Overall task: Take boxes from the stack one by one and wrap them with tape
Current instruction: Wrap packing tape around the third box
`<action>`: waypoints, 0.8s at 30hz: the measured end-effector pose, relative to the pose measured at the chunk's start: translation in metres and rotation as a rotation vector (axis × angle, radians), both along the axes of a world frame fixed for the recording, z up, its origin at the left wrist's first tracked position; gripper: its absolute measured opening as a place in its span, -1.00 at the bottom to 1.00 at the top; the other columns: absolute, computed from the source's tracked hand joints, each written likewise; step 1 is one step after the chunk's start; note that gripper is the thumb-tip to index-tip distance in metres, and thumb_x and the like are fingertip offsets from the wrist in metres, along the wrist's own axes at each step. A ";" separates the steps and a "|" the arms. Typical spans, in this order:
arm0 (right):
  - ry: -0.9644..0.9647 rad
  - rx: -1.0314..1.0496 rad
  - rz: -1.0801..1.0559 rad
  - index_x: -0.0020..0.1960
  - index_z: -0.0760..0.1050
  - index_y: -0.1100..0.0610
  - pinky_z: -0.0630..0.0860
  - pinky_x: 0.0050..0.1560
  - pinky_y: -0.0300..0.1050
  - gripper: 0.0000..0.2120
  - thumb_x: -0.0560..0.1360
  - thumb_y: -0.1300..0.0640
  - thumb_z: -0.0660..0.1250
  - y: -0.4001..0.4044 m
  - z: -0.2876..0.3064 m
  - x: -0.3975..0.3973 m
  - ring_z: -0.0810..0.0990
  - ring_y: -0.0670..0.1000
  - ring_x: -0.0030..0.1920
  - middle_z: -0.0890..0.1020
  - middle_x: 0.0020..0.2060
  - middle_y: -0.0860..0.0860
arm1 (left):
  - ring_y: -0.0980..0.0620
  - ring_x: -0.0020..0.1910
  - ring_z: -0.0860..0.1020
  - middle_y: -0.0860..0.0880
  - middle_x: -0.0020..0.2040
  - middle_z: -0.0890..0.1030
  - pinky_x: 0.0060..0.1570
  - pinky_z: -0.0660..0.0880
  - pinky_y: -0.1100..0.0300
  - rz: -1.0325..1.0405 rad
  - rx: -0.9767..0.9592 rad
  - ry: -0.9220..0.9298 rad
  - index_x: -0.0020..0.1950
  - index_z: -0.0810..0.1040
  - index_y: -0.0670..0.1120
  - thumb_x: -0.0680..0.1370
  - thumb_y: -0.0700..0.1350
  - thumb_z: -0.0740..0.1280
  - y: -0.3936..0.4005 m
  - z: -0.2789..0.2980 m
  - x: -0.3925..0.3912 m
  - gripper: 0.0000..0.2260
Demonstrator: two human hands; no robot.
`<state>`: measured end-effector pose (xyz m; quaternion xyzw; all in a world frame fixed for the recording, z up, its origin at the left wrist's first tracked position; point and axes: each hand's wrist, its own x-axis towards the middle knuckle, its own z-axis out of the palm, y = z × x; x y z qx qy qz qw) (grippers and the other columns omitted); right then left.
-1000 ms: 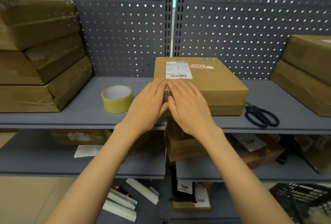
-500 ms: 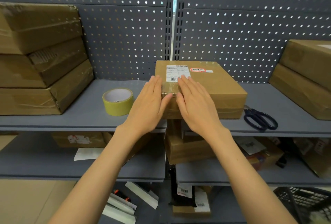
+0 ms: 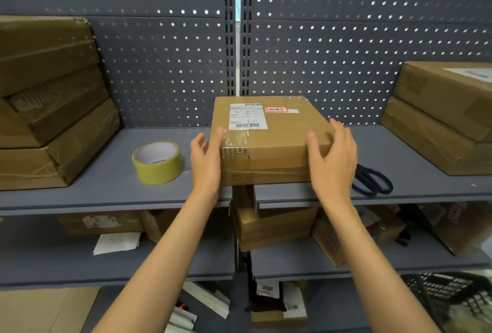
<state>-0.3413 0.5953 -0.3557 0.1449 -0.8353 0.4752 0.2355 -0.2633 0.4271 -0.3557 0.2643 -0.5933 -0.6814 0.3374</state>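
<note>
head view: one frame, looking forward and down at a grey shelf, both forearms reaching in from below.
left fingers (image 3: 198, 143): loosely curved and slightly apart, set against the left side of the box; thumb tip lies at the top left edge by the clear tape.
left hand (image 3: 206, 163): held upright, palm facing the box's left wall, touching it; whether it squeezes cannot be told.
right fingers (image 3: 339, 130): spread and gently bent, blurred, over the right top edge of the box; thumb rests on the top face near the front edge.
right hand (image 3: 334, 165): cups the box's front right corner, palm toward it.
cardboard box (image 3: 277, 146): flat, brown, lying on the middle of the shelf between the two hands, its front edge at the shelf lip; white shipping label (image 3: 247, 117) and a small red-framed sticker (image 3: 277, 109) on top; clear tape over the front left corner and a band along the front face.
tape roll (image 3: 157, 162): yellowish, lying flat just left of the left hand, apart from the box.
scissors (image 3: 372, 179): black handles, on the shelf just right of the right hand.
left stack (image 3: 50, 109): three brown boxes piled at the shelf's left end.
right stack (image 3: 442, 119): two brown boxes at the right end.
shelf (image 3: 106, 186): grey, pegboard behind.
lower shelves: more boxes, papers.
</note>
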 end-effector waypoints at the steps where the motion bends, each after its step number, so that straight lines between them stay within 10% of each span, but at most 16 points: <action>1: -0.074 -0.083 -0.012 0.49 0.21 0.11 0.12 0.47 0.04 -0.45 0.59 -0.10 0.20 0.005 0.001 -0.004 0.18 0.03 0.48 0.31 0.45 0.03 | 0.03 0.30 0.42 -0.05 0.41 0.39 0.17 0.38 0.20 0.009 0.041 -0.010 0.49 0.24 -0.10 0.56 0.09 0.30 0.001 0.000 -0.002 -0.44; 5: -0.363 -0.305 0.060 0.52 0.16 0.07 0.24 0.40 0.01 -0.33 0.53 -0.17 0.28 0.020 0.003 -0.015 0.25 0.03 0.44 0.29 0.45 0.01 | 0.18 0.01 0.48 -0.02 0.26 0.48 -0.17 0.37 0.32 -0.014 0.043 -0.028 0.46 0.28 -0.10 0.54 0.10 0.33 0.008 -0.001 -0.006 -0.43; 19: -0.544 -0.554 0.282 0.41 0.33 0.05 0.42 -0.03 -0.25 -0.50 0.53 -0.08 0.30 0.031 0.006 -0.021 0.48 -0.07 0.13 0.50 0.22 -0.04 | -0.02 0.11 0.50 -0.07 0.20 0.55 -0.03 0.41 0.13 0.061 0.027 -0.002 0.33 0.47 -0.09 0.54 -0.03 0.29 0.019 0.005 -0.005 -0.63; 24: -0.495 -0.556 0.277 0.43 0.31 0.03 0.41 0.30 0.01 -0.41 0.48 -0.16 0.32 0.040 0.028 -0.027 0.43 0.00 0.29 0.46 0.30 -0.03 | 0.05 0.02 0.51 -0.01 0.09 0.56 -0.12 0.40 0.19 0.088 0.002 0.054 0.30 0.49 -0.14 0.52 -0.02 0.31 0.032 0.033 -0.003 -0.62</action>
